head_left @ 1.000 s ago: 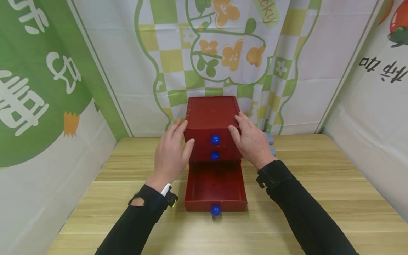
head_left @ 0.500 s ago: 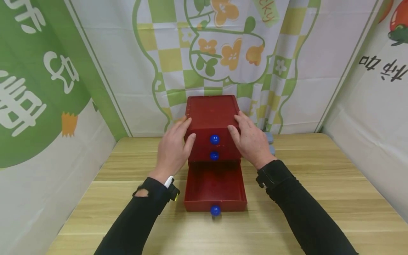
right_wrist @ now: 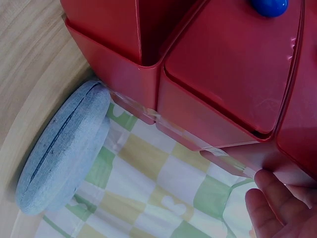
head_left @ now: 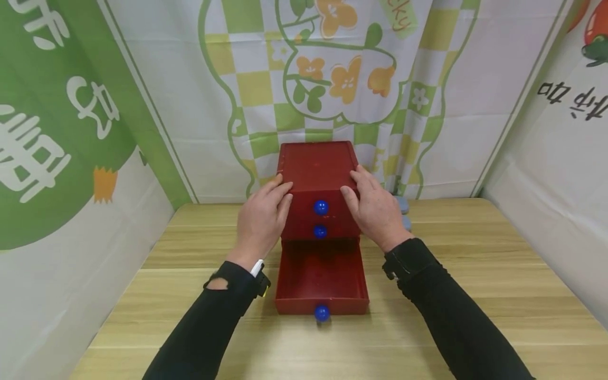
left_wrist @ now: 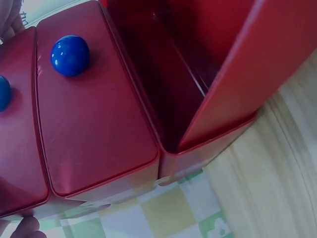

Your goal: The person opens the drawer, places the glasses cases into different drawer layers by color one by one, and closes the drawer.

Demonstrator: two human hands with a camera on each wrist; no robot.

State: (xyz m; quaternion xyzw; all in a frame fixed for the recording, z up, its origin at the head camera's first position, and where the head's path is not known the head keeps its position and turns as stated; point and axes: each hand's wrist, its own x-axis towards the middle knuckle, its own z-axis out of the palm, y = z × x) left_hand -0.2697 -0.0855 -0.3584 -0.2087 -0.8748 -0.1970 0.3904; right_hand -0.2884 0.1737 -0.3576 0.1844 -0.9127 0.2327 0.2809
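Observation:
A red plastic drawer cabinet (head_left: 317,166) stands in the middle of the table, its upper drawers pushed in, each with a blue knob (head_left: 321,207). Its bottom drawer (head_left: 323,274) is pulled far out, and nothing shows inside. My left hand (head_left: 260,221) touches the cabinet's upper left front corner, fingertips at the top edge. Against the upper right corner rests my right hand (head_left: 377,211), thumb towards the front face. The left wrist view shows the pulled-out drawer's wall (left_wrist: 257,74) and a few fingertips. In the right wrist view, loosely bent fingers (right_wrist: 275,198) lie beside the cabinet.
A grey-blue cloth-covered object (right_wrist: 69,144) lies just right of the cabinet, partly hidden by my right hand in the head view. Behind the wooden table (head_left: 456,295) hangs a printed curtain (head_left: 256,89), close to the cabinet's back. More printed cloth lines both sides.
My left hand has moved right, bringing its fingertips from the cabinet's left side onto its upper left edge. My right hand, the cabinet and the pulled-out drawer look unchanged.

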